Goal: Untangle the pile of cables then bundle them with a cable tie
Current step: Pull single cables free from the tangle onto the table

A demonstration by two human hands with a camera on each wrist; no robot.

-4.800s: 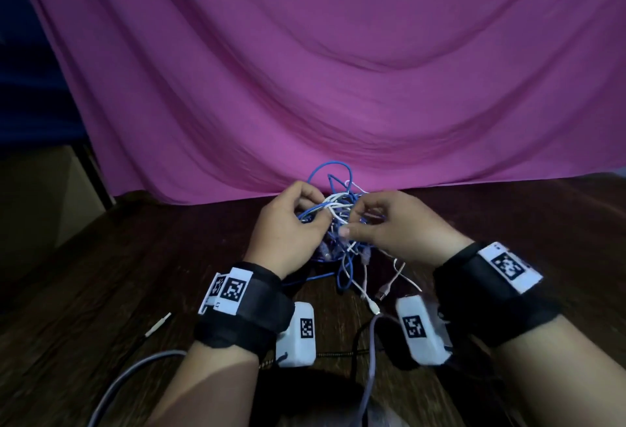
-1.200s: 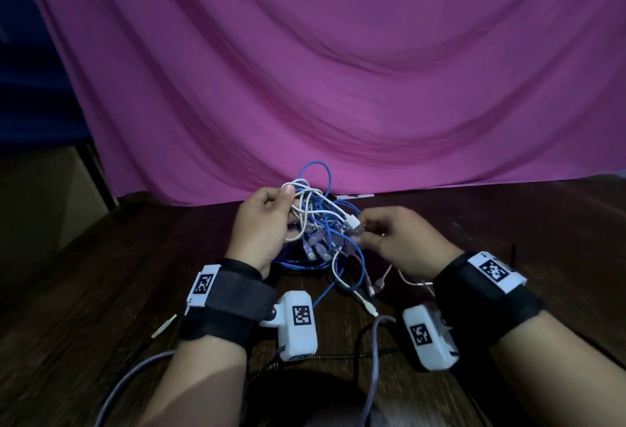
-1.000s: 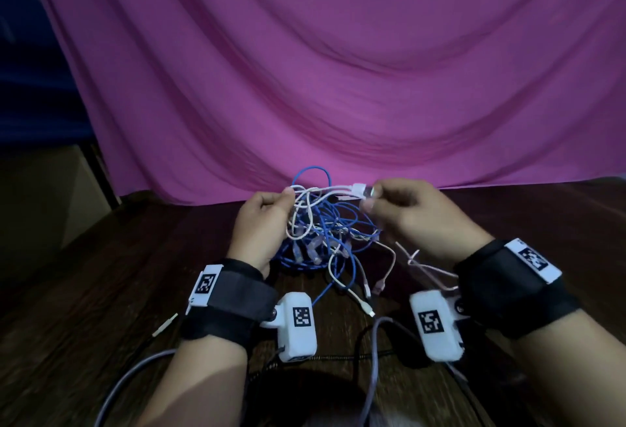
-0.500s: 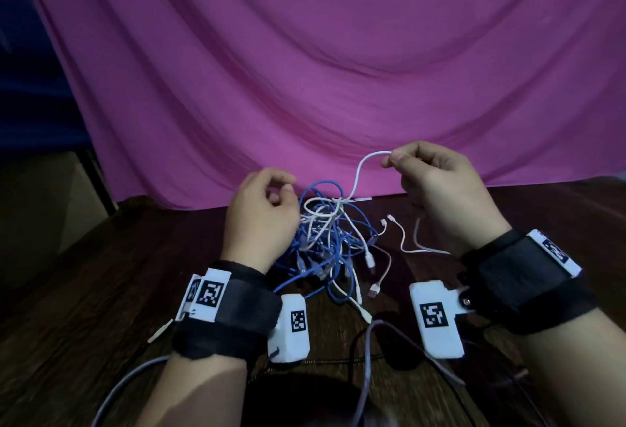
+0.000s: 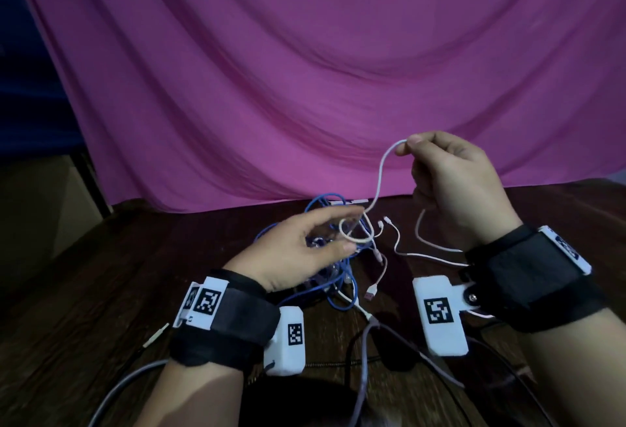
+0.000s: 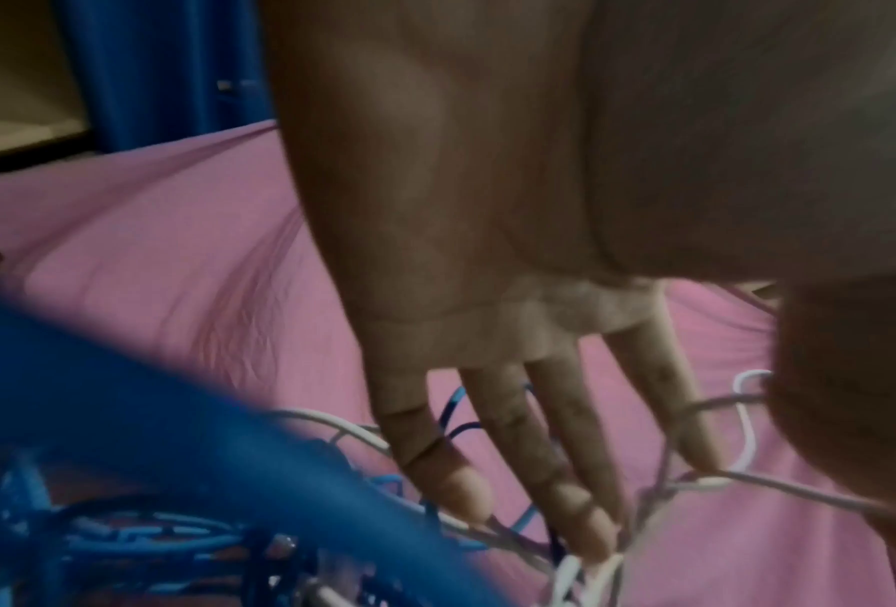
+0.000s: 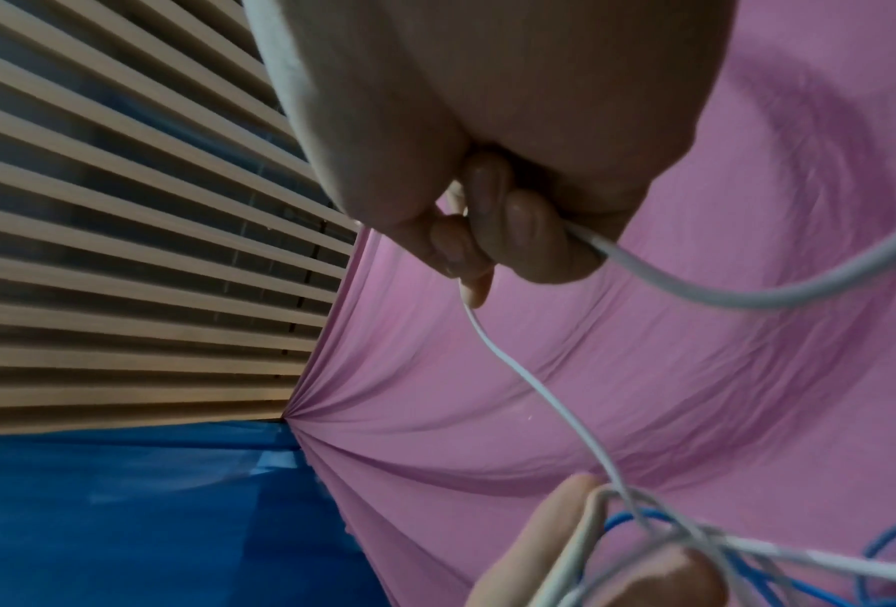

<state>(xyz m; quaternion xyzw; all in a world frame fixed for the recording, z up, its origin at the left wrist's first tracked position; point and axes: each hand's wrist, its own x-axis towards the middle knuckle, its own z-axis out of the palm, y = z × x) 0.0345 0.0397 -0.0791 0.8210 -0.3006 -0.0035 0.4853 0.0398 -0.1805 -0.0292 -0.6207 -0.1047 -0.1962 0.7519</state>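
Now the right hand is raised above the table, and its thumb and forefinger pinch a white cable near the top of its arc, with the other fingers curled in. From this pinch the cable hangs down to the left hand, which is spread with straight, relaxed fingers over the pile of cables; a white loop lies at its fingertips, but whether it really grips the loop cannot be told. The pile, mostly blue with some white and pinkish strands, lies on the dark wooden table, between both wrists. Behind the table hangs a pink cloth
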